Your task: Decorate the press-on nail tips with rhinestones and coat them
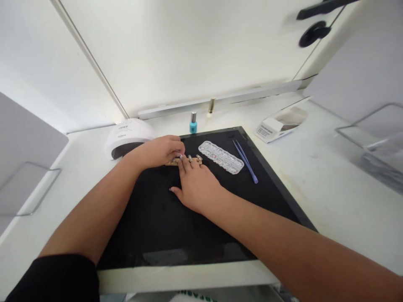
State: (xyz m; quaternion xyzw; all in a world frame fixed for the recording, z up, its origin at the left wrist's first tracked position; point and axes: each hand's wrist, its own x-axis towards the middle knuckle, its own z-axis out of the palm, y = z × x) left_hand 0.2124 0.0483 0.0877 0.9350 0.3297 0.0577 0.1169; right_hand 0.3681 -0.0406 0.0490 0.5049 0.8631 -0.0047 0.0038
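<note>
Head view: at one strip [171, 162], left fingers [179, 147] curled, grip unclear, right fingers [188, 165] extended.

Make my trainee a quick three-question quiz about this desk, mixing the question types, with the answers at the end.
1. Which hand is nearer the white lamp: A, the left hand; B, the right hand?
2. True or false: the tweezers are in the right hand.
3. Fill the gap: the bottle with the silver cap is ____ in colour.

Key: 1, A. 2, false: the tweezers lie on the black mat, beside the clear tray. 3, blue.
</note>
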